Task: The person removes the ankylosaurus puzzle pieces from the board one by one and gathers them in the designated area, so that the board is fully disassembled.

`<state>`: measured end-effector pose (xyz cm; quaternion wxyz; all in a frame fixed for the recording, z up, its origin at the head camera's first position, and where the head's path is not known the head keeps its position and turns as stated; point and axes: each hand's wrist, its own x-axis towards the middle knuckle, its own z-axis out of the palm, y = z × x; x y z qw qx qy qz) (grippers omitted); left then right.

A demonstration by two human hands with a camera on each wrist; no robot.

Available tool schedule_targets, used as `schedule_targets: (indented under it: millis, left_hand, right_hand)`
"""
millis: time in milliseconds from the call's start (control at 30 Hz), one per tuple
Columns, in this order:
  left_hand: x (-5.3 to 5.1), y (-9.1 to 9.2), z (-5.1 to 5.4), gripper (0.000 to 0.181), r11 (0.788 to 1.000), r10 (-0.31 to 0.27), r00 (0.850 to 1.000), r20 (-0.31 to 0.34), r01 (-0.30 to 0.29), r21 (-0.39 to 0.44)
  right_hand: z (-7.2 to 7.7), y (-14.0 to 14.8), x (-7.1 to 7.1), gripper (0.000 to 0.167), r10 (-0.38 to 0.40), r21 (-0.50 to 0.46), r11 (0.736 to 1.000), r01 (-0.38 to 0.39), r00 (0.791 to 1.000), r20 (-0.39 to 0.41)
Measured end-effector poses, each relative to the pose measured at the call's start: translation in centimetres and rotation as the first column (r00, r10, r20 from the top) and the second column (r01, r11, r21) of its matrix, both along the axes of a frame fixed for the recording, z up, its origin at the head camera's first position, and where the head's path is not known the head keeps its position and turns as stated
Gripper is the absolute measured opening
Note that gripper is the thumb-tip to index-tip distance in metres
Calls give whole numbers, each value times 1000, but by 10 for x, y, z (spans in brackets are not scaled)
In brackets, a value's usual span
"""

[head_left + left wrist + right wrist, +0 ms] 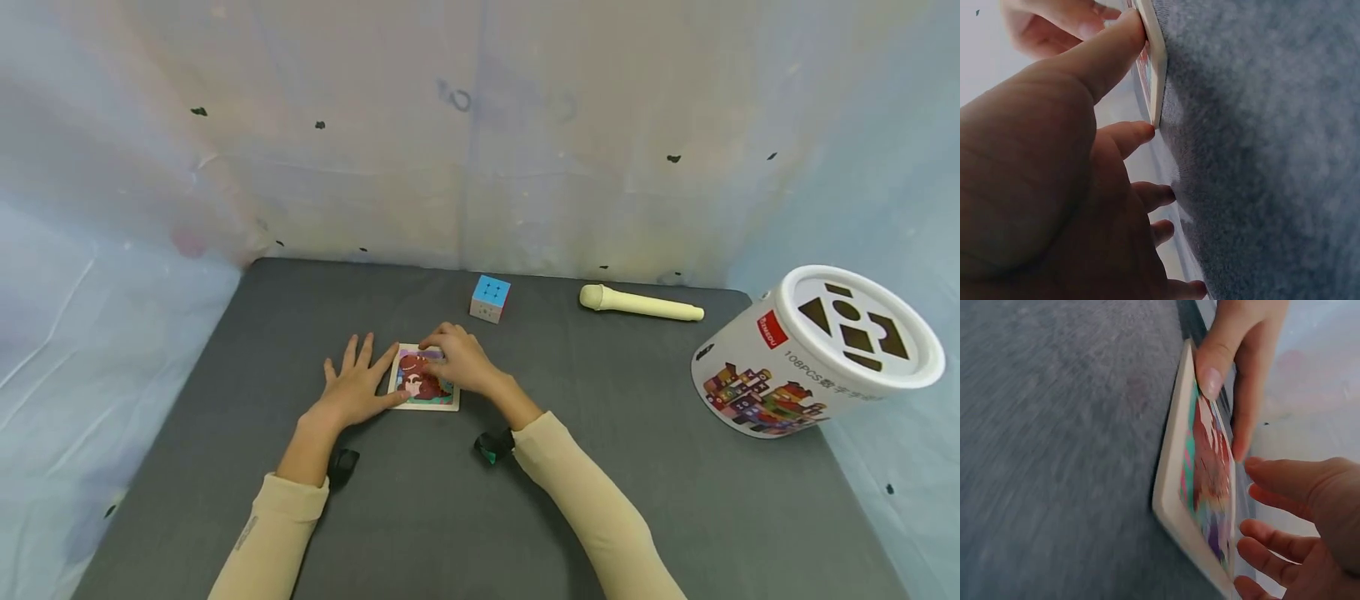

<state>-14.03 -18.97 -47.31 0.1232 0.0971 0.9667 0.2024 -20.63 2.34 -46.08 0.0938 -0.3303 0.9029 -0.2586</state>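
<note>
A small square picture board (422, 387) with a pale rim and a reddish-brown animal figure lies flat on the dark table. My left hand (352, 393) has its fingers spread at the board's left side. Its thumb rests on the lower edge, and its index fingertip touches the upper left corner. Over the upper right part of the board is my right hand (462, 360), fingers loosely bent. In the right wrist view, I see nothing held between the right thumb and fingers (1275, 540); whether they touch the board (1175, 481) is hard to tell.
Behind the board stands a puzzle cube (491, 298) with a blue top. A pale yellow microphone-shaped object (641, 303) lies at the back right. At the right edge is a large white tub (806, 358) with shaped holes in its lid. Pale sheeting hangs around the table.
</note>
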Motion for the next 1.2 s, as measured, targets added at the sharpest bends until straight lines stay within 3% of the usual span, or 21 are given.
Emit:
schedule_targets:
  millis: [233,733,1200]
  left_hand:
    - [3,2,-2,89,1000,10,1000,3,-10,16]
    - [1,1,-2,88,1000,10,1000,-2,-10,4]
    - [-1,-1,-4,89,1000,15,1000,6,-15,11]
  right_hand:
    - [-3,-22,2,32,0,36,999,2,999,-34]
    - [-6,-36,4,32,-51,1,999,51,999,9]
    - [-7,-38,5,33,-75,-72,994,85,988,131]
